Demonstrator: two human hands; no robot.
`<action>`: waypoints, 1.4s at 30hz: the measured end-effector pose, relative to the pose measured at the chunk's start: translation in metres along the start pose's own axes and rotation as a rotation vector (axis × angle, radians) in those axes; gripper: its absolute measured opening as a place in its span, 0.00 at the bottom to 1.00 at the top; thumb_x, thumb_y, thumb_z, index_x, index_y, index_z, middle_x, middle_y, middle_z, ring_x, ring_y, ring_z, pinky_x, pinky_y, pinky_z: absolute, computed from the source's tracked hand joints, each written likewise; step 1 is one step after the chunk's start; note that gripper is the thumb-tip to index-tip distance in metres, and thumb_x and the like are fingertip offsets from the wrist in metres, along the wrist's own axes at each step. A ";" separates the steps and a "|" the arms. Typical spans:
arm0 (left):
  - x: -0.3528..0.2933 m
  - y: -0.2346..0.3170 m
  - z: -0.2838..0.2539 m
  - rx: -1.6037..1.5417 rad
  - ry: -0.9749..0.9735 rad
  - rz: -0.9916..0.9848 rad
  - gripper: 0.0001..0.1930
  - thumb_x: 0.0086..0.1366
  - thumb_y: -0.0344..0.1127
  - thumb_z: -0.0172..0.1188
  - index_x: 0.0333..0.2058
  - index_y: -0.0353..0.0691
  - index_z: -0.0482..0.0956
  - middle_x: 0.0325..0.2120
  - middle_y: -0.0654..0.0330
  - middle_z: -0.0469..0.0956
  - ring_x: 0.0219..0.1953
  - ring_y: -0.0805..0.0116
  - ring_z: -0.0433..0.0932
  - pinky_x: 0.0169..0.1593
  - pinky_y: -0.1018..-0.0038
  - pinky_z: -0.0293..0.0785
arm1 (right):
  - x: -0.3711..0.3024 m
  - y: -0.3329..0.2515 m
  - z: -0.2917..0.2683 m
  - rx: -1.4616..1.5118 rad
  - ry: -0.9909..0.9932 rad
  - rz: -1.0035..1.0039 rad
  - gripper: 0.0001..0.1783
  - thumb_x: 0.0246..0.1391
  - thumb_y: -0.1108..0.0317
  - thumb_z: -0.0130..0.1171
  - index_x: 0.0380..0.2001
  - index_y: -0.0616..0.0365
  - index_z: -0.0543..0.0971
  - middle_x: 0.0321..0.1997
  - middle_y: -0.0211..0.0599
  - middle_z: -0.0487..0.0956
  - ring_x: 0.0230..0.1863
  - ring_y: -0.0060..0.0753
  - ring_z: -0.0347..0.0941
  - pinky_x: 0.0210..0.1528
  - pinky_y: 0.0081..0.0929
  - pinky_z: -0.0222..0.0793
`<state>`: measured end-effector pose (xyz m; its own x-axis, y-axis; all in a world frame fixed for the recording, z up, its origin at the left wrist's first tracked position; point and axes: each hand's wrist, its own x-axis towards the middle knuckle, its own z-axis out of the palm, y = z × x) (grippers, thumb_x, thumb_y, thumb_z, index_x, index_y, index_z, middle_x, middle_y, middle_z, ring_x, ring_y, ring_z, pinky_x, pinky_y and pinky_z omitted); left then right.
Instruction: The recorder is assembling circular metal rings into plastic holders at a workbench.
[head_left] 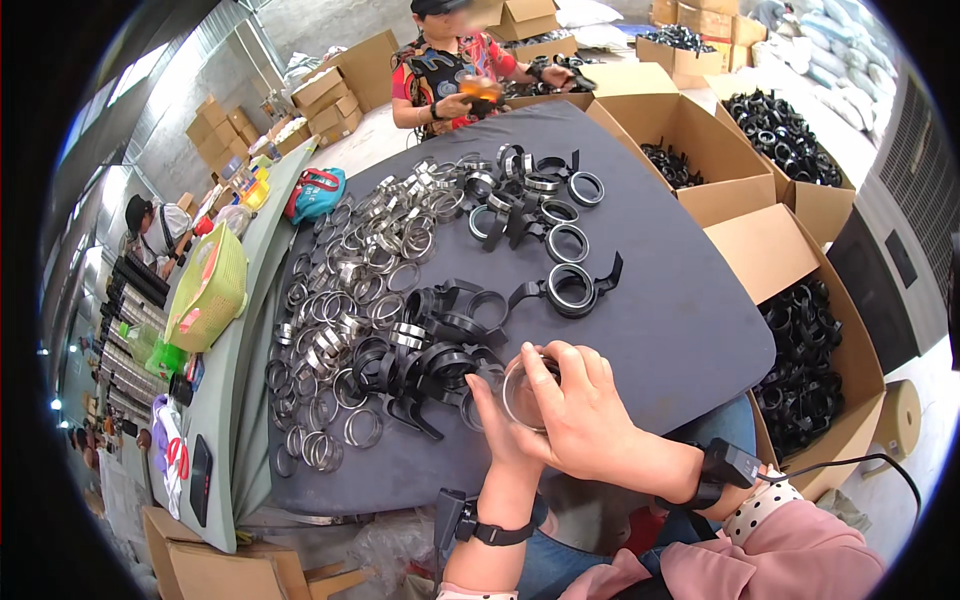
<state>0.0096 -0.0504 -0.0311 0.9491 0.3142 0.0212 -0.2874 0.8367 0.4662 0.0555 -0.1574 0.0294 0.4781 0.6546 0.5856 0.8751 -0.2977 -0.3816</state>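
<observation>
Low over the near part of the dark table, my right hand (590,415) grips a thin metal ring (508,402) with its fingers bent over the rim. My left hand (508,440) supports the same ring from the left and below, and part of it is hidden by the right. Just left of my hands lies a heap of black plastic ring holders (450,360) with tabs. Beyond and to the left spread many loose silver metal rings (350,290). Farther back, several black holders carry silver rings, one of them a holder with a long tab (570,290).
Open cartons of black parts (800,360) stand along the right side. Across the table (660,330) a co-worker (450,80) handles black parts. A green side table on the left bears a yellow-green basket (208,290), red scissors (177,460) and a dark phone (201,480).
</observation>
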 end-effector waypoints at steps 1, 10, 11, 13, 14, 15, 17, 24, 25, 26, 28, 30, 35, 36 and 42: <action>-0.001 0.000 0.003 0.000 0.000 -0.001 0.39 0.64 0.71 0.34 0.51 0.39 0.72 0.51 0.57 0.72 0.53 0.61 0.71 0.59 0.66 0.64 | -0.001 -0.001 0.000 0.008 -0.016 0.005 0.43 0.41 0.56 0.66 0.57 0.72 0.64 0.50 0.56 0.64 0.47 0.53 0.62 0.51 0.46 0.60; -0.003 0.003 0.009 0.141 0.137 0.021 0.41 0.65 0.72 0.29 0.51 0.38 0.70 0.48 0.57 0.73 0.50 0.63 0.72 0.55 0.67 0.67 | -0.002 -0.004 -0.004 -0.036 -0.033 0.036 0.42 0.39 0.55 0.67 0.54 0.72 0.67 0.47 0.54 0.66 0.44 0.51 0.64 0.46 0.43 0.61; -0.003 0.005 0.005 0.082 0.067 -0.014 0.40 0.65 0.71 0.32 0.52 0.38 0.71 0.49 0.57 0.73 0.51 0.62 0.72 0.57 0.67 0.66 | 0.001 -0.006 -0.006 -0.058 -0.041 0.048 0.42 0.38 0.54 0.67 0.53 0.72 0.68 0.45 0.53 0.66 0.42 0.50 0.64 0.44 0.42 0.62; -0.002 0.005 0.003 0.023 -0.001 -0.052 0.40 0.65 0.71 0.35 0.52 0.38 0.71 0.51 0.57 0.74 0.53 0.61 0.72 0.59 0.66 0.65 | 0.005 -0.007 -0.010 -0.089 0.000 0.034 0.41 0.39 0.52 0.66 0.51 0.72 0.69 0.42 0.49 0.67 0.41 0.45 0.64 0.41 0.37 0.60; -0.001 0.005 0.003 -0.022 -0.013 -0.061 0.40 0.64 0.71 0.35 0.52 0.38 0.71 0.51 0.57 0.74 0.52 0.61 0.72 0.59 0.66 0.65 | 0.006 -0.007 -0.012 -0.121 0.041 0.016 0.40 0.40 0.50 0.65 0.50 0.72 0.71 0.39 0.44 0.68 0.39 0.41 0.63 0.38 0.33 0.59; -0.001 0.004 0.003 -0.067 -0.025 -0.069 0.40 0.64 0.71 0.35 0.53 0.38 0.71 0.50 0.57 0.74 0.52 0.60 0.73 0.59 0.66 0.65 | 0.007 -0.006 -0.012 -0.121 0.041 0.018 0.40 0.40 0.50 0.65 0.50 0.72 0.71 0.39 0.44 0.68 0.39 0.41 0.63 0.38 0.33 0.59; -0.001 0.003 0.005 -0.080 0.009 -0.083 0.40 0.64 0.71 0.32 0.53 0.39 0.70 0.50 0.57 0.74 0.51 0.61 0.72 0.57 0.66 0.67 | 0.007 -0.005 -0.013 -0.117 0.042 0.010 0.39 0.39 0.51 0.66 0.49 0.72 0.71 0.39 0.44 0.68 0.39 0.40 0.63 0.38 0.32 0.60; -0.001 0.003 0.013 0.184 0.132 -0.032 0.40 0.65 0.72 0.32 0.54 0.40 0.68 0.50 0.58 0.71 0.53 0.62 0.70 0.56 0.66 0.68 | -0.001 0.004 -0.008 0.030 -0.063 0.049 0.41 0.39 0.56 0.67 0.54 0.71 0.67 0.47 0.54 0.66 0.45 0.52 0.64 0.48 0.42 0.63; -0.002 0.002 0.013 0.182 0.134 -0.024 0.40 0.65 0.72 0.32 0.54 0.40 0.68 0.50 0.58 0.71 0.53 0.62 0.70 0.56 0.66 0.68 | -0.003 0.005 -0.008 0.075 -0.086 0.052 0.40 0.41 0.56 0.65 0.55 0.69 0.66 0.49 0.53 0.66 0.48 0.52 0.63 0.50 0.43 0.62; -0.003 0.000 0.013 0.256 0.133 0.013 0.40 0.64 0.71 0.33 0.53 0.38 0.67 0.49 0.56 0.72 0.52 0.62 0.71 0.56 0.67 0.67 | -0.005 0.007 -0.008 0.119 -0.110 0.055 0.39 0.43 0.56 0.63 0.56 0.67 0.65 0.51 0.53 0.65 0.51 0.52 0.63 0.53 0.43 0.61; -0.005 -0.004 0.016 0.328 0.132 0.056 0.41 0.64 0.71 0.34 0.53 0.36 0.67 0.48 0.55 0.72 0.51 0.63 0.72 0.57 0.68 0.67 | -0.011 0.011 -0.005 0.194 -0.110 0.053 0.39 0.43 0.58 0.62 0.58 0.66 0.63 0.54 0.54 0.63 0.54 0.55 0.61 0.55 0.45 0.59; -0.008 -0.005 0.023 0.672 0.097 0.193 0.40 0.65 0.70 0.35 0.55 0.36 0.64 0.51 0.54 0.69 0.54 0.63 0.69 0.58 0.67 0.66 | -0.016 0.017 0.001 0.267 -0.110 0.053 0.40 0.44 0.60 0.61 0.59 0.64 0.61 0.56 0.56 0.60 0.57 0.58 0.59 0.58 0.48 0.57; -0.008 -0.014 0.014 0.680 -0.046 0.320 0.43 0.62 0.71 0.43 0.58 0.34 0.60 0.59 0.52 0.63 0.61 0.60 0.63 0.63 0.63 0.61 | -0.028 0.024 0.021 0.483 -0.027 0.040 0.38 0.49 0.65 0.57 0.62 0.65 0.57 0.59 0.58 0.57 0.58 0.58 0.56 0.61 0.48 0.55; -0.008 -0.014 0.016 0.679 -0.046 0.323 0.43 0.62 0.71 0.43 0.58 0.34 0.60 0.59 0.52 0.63 0.61 0.60 0.63 0.63 0.63 0.61 | -0.030 0.024 0.024 0.543 -0.002 0.039 0.37 0.49 0.66 0.57 0.61 0.65 0.58 0.59 0.58 0.57 0.58 0.59 0.56 0.61 0.49 0.55; -0.009 -0.015 0.023 0.564 -0.005 0.277 0.45 0.60 0.72 0.44 0.57 0.33 0.62 0.56 0.52 0.66 0.61 0.60 0.63 0.64 0.62 0.60 | -0.035 0.025 0.028 0.630 0.039 0.057 0.34 0.54 0.64 0.52 0.62 0.67 0.57 0.59 0.59 0.57 0.58 0.58 0.55 0.61 0.48 0.54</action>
<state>0.0079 -0.0762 -0.0177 0.8503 0.4820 0.2115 -0.4118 0.3589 0.8376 0.0589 -0.1684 -0.0209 0.5354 0.6203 0.5732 0.6415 0.1428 -0.7537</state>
